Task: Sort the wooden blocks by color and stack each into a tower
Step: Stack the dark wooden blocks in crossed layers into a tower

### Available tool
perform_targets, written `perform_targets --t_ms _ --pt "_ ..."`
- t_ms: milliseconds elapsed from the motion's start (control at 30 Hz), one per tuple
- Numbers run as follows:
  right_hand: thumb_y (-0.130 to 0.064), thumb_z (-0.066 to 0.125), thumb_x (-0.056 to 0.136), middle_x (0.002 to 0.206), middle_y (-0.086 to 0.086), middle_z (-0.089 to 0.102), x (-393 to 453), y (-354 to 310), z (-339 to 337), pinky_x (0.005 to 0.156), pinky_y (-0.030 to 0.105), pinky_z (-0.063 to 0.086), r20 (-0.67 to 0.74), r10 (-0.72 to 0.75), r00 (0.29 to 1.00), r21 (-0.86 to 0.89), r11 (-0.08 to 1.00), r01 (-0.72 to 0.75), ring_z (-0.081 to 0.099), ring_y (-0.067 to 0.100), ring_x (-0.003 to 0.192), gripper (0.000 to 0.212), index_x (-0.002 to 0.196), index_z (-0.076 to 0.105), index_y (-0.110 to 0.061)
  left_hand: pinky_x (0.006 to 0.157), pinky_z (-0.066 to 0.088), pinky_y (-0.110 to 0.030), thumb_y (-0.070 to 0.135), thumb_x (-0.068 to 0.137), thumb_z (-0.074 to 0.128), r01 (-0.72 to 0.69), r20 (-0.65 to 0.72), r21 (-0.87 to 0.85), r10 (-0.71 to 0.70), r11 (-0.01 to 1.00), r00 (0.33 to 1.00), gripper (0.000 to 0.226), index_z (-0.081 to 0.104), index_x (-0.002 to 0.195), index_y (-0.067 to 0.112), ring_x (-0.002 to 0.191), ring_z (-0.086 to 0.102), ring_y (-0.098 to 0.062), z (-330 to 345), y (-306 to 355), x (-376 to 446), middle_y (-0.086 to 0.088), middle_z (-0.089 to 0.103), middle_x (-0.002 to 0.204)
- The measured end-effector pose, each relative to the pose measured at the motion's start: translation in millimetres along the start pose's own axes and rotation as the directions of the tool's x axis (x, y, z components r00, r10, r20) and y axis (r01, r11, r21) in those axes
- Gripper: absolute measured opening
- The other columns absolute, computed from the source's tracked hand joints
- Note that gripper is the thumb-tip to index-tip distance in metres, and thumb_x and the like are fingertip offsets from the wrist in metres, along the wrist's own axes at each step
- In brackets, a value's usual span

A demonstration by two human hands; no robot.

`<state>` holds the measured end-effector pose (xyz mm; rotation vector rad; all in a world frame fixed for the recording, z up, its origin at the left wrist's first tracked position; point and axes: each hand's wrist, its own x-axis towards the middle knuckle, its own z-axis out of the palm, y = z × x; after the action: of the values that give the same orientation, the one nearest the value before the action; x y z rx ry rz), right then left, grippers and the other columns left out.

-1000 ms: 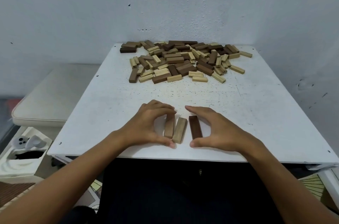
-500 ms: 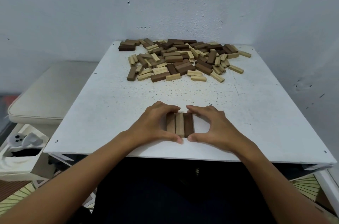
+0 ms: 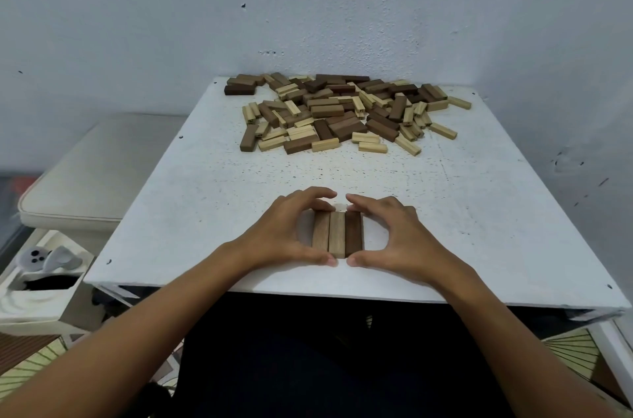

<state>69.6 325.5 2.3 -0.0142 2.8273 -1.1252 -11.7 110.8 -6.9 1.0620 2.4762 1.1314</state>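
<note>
While the white worktop [image 3: 191, 198] carries everything, its biggest load is the loose pile of blocks [image 3: 342, 112] at the far edge, w/ dark, mid-brown and pale pieces all mixed and lying every way, some on top of others; so sorting looks barely begun. Near the front edge, well apart from that pile, sit both hands. Left hand [image 3: 277, 239] and right hand [image 3: 404, 239] curve toward each other, framing a row of three blocks [image 3: 337, 234] that lies flat, side by side, long sides touching. Left fingers [image 3: 315, 195] arch over the row's far end and the thumb sits at the near end; right fingers [image 3: 363, 201] and thumb mirror that, so each hand is half-curled and pressing the row's ends rather than lifting anything. Step in hand, as I read it: squaring up a first layer, i.e. a tower base. Odd bit: the three differ in shade, mid-brown at left, paler in the middle, darkest at right, so whether they count as one color is unclear. Next move prob. calls for letting go w/o nudging the row, then reaching to the far pile for matching pieces to lay crosswise on top.
</note>
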Motion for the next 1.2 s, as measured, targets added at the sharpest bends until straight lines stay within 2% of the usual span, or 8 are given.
perform_targets --t_ms 100,233,467,600,933,1200 --pt "-0.044 0.083 0.07 0.127 -0.015 0.038 0.2 -3.3 -0.5 0.103 0.037 0.034 0.009 0.001 1.0 -0.019 1.0 -0.001 0.03 0.015 0.125 0.09 0.142 0.031 -0.054 0.104 0.041 -0.033 0.055 0.054 0.085 -0.002 -0.003 -0.005 0.002 1.0 1.0 0.089 0.044 0.131 0.037 0.119 0.052 0.004 0.4 -0.6 0.0 0.013 0.064 0.122" --pt "-0.045 0.081 0.07 0.13 -0.011 0.038 1.3 -3.2 -0.3 0.105 0.041 0.035 0.02 -0.001 1.0 -0.045 0.999 0.001 0.029 0.018 0.126 0.089 0.142 0.03 -0.055 0.104 0.041 -0.038 0.058 0.053 0.083 0.008 -0.022 -0.003 -0.008 1.0 1.0 0.085 0.043 0.126 0.043 0.118 0.052 0.006 1.1 0.1 -0.7 0.015 0.063 0.121" --pt "-0.049 0.081 0.071 0.124 -0.013 0.036 3.5 0.9 2.8 0.097 0.035 0.034 0.025 -0.021 0.999 -0.057 0.998 0.022 0.028 0.015 0.122 0.088 0.139 0.027 -0.061 0.102 0.043 -0.045 0.057 0.053 0.084 0.0 -0.054 -0.009 0.0 1.0 0.999 0.083 0.043 0.123 0.046 0.119 0.054 -0.002 3.2 1.0 -2.5 0.021 0.062 0.117" --pt "-0.051 0.081 0.069 0.127 -0.011 0.037 3.8 1.6 3.7 0.102 0.04 0.036 0.023 -0.015 1.0 -0.05 0.999 0.017 0.028 0.016 0.124 0.09 0.14 0.027 -0.06 0.103 0.042 -0.045 0.058 0.053 0.083 0.003 -0.049 -0.012 -0.004 1.0 0.999 0.082 0.042 0.123 0.049 0.12 0.053 -0.003 2.9 2.2 -2.8 0.025 0.06 0.117" --pt "-0.052 0.082 0.066 0.124 -0.011 0.038 7.6 4.2 6.5 0.1 0.036 0.036 0.004 -0.033 0.999 -0.03 0.999 0.033 0.031 0.016 0.125 0.087 0.135 0.029 -0.062 0.103 0.042 -0.043 0.06 0.053 0.082 0.021 -0.039 -0.01 -0.021 1.0 0.999 0.086 0.04 0.127 0.047 0.12 0.052 -0.003 3.2 1.4 -2.7 0.019 0.062 0.122" --pt "-0.048 0.083 0.067 0.122 -0.01 0.04 7.7 2.1 6.5 0.1 0.036 0.038 -0.008 -0.045 0.999 -0.033 0.998 0.045 0.032 0.016 0.123 0.086 0.137 0.033 -0.057 0.102 0.043 -0.045 0.06 0.054 0.082 0.0 -0.057 -0.011 0.0 1.0 0.998 0.085 0.04 0.127 0.048 0.121 0.053 -0.005 4.6 0.0 -3.6 0.017 0.062 0.122"
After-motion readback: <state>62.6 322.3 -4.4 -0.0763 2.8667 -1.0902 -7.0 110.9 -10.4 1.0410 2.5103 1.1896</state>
